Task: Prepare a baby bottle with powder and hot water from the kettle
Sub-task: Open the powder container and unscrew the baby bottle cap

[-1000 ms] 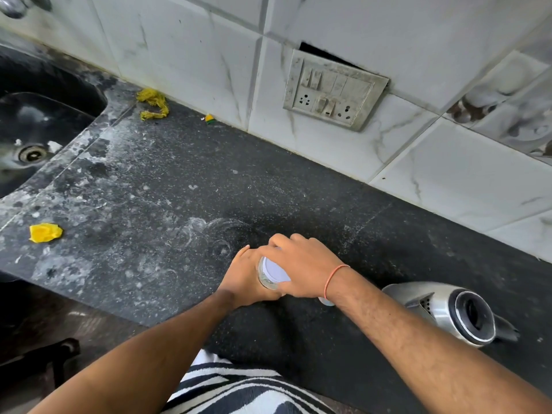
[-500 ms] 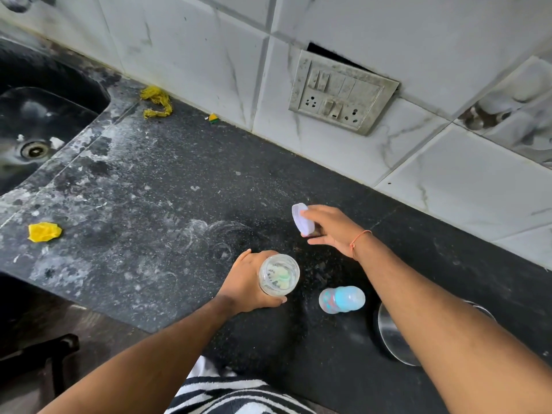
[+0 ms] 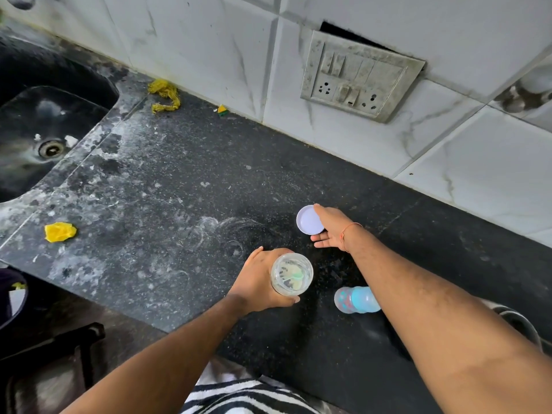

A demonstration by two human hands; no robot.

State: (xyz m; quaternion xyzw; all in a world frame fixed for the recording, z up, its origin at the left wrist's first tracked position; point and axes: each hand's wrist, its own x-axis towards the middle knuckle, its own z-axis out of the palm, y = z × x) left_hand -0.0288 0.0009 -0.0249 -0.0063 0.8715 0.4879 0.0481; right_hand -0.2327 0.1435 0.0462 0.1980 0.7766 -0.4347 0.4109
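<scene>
Left hand point(image 3: 259, 279) grips the open powder jar point(image 3: 291, 274), right hand point(image 3: 331, 228) fingers spread beside its lid point(image 3: 309, 219) mid-tabletop; scooping and pouring probably still left.

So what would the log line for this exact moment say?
left hand: holds open powder jar | right hand: open, setting white lid on counter | baby bottle: capped, unfilled

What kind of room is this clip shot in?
Most likely a home kitchen: a dark stone counter with a sunken sink at its left end, tiled wall behind it, and a switch-and-socket plate above.
</scene>
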